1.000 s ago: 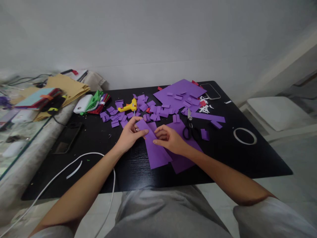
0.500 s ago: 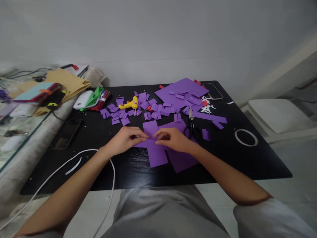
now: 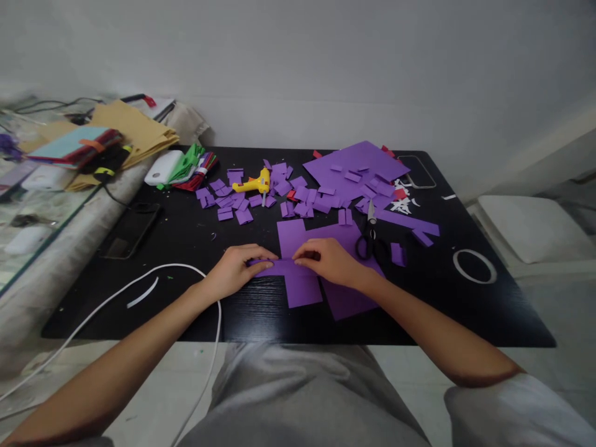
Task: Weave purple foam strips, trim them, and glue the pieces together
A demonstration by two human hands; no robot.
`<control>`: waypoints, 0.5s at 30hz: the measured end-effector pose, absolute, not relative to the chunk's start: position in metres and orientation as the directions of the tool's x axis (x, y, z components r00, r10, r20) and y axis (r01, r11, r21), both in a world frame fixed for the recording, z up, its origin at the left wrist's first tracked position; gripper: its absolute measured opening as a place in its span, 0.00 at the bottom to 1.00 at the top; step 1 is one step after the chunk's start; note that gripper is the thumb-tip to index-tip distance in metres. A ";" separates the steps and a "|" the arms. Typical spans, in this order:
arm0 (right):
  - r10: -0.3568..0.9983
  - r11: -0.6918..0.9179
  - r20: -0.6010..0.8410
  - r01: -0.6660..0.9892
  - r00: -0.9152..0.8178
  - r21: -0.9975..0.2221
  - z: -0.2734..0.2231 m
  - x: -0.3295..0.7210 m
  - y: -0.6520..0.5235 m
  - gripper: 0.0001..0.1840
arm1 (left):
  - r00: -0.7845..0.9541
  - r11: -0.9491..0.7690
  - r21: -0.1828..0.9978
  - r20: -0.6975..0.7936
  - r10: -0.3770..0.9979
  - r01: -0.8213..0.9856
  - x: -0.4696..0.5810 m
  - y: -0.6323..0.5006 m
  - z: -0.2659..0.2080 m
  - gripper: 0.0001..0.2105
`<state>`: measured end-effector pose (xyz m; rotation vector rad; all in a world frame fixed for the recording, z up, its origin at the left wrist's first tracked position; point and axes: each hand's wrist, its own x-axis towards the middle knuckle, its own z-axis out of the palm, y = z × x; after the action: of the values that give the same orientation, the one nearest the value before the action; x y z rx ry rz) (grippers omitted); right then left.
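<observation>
A purple paper strip point(image 3: 280, 267) lies sideways across an upright purple paper piece point(image 3: 302, 292). My left hand point(image 3: 236, 268) is closed on the strip's left end, thumb along its lower edge and fingers above. My right hand point(image 3: 331, 261), fingers pinched together, grips the strip farther right, over the upright piece. A larger purple sheet point(image 3: 349, 301) shows partly beneath my right hand and forearm. Just beyond that hand rest black-handled scissors point(image 3: 372, 242), beside a small folded purple piece point(image 3: 398, 254).
Many small folded purple pieces point(image 3: 226, 213) are scattered behind my hands around a yellow glue gun point(image 3: 255, 184). A big purple sheet point(image 3: 367, 155) lies at the back. A white cable point(image 3: 153, 268) crosses the left side; a tape ring point(image 3: 475, 267) is on the right.
The camera view has shifted slightly. My left hand has drawn a little away from my right along the strip, so more of the strip shows between them.
</observation>
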<state>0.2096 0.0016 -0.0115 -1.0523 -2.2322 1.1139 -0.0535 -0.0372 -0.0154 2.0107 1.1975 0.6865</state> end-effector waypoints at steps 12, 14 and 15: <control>0.754 0.534 0.109 0.509 -0.647 -0.675 -0.020 0.207 -0.003 0.09 | 0.379 -0.320 0.705 0.079 0.922 0.632 -0.047 -0.041 -0.020 0.07; 0.746 0.570 0.119 0.535 -0.655 -0.624 -0.021 0.207 -0.004 0.09 | 0.377 -0.335 0.670 0.087 0.922 0.663 -0.046 -0.042 -0.021 0.06; 0.736 0.597 0.128 0.548 -0.665 -0.586 -0.021 0.207 -0.005 0.09 | 0.378 -0.345 0.652 0.096 0.921 0.675 -0.045 -0.043 -0.021 0.06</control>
<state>0.2065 -0.0045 -0.0214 -1.0357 -2.4703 0.7301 -0.0449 -0.0430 -0.0206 2.1252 1.3706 0.6261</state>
